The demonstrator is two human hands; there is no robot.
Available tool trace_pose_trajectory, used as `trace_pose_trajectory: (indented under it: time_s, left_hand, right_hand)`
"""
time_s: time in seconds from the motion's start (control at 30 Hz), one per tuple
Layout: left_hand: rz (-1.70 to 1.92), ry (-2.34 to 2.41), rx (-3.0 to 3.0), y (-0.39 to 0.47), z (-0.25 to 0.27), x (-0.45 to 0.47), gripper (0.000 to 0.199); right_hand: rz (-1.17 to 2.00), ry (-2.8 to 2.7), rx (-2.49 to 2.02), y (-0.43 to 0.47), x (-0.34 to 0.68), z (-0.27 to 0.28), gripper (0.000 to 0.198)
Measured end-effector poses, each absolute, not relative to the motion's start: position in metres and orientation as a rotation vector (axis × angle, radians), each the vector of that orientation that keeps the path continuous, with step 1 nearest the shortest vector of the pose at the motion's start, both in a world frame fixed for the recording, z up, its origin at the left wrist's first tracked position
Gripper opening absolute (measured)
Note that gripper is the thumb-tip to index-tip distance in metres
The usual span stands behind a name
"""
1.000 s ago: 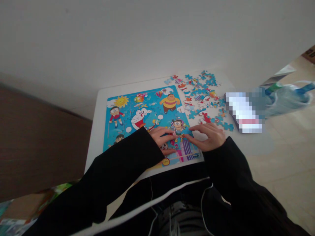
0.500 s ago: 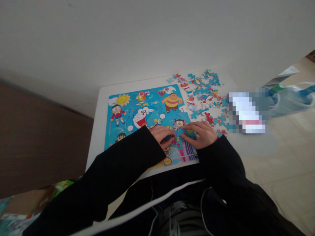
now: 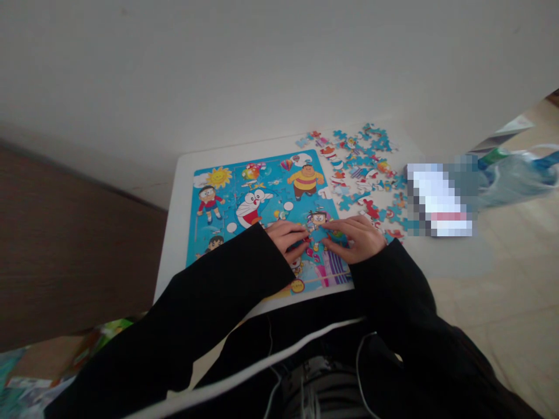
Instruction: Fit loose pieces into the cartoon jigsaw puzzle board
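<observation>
Head view: the puzzle lies flat at the counter's near edge, loose pieces spread toward the far right corner. Left hand and right hand face each other at the puzzle's near right area, fingers bent; whether either grips a piece cannot be determined.

Printed card with a smooth, faintly shiny face makes up the puzzle board, while the loose pieces look like the same printed card. Beneath them, the pale tabletop shows a smooth, matt finish. Black sleeves of matt cloth reach across, beside a dull, dark wood-look panel. At right, thin see-through plastic crinkles above smooth, softly reflective floor tiles.
</observation>
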State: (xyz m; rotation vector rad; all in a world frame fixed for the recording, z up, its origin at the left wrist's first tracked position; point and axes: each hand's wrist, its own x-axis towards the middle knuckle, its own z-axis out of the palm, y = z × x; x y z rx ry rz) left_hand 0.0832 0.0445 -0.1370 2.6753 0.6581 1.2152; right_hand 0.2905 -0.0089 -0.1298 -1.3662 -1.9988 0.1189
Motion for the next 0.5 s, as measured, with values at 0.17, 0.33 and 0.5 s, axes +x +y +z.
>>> trace_pose_trajectory:
  time_s: [0.17,0.33,0.5]
  left_hand:
    - [1.222,0.641,2.677,0.0453,-0.1370,0.0840,0.018]
    - [1.198,0.637,2.671,0.0451,-0.1346,0.0832,0.015]
    - [1.186,0.639,2.671,0.0458,-0.1355,0.0818,0.016]
  right_hand:
    - [0.142,-1.998,-1.406,-0.0095,0.2901,-0.1279,0.021]
    - [0.150,-2.009,-1.429,-0.0101,0.2897,-0.1262,0.023]
    - [0.162,-1.981,-1.459,-0.0144,0.2886,-0.1231,0.019]
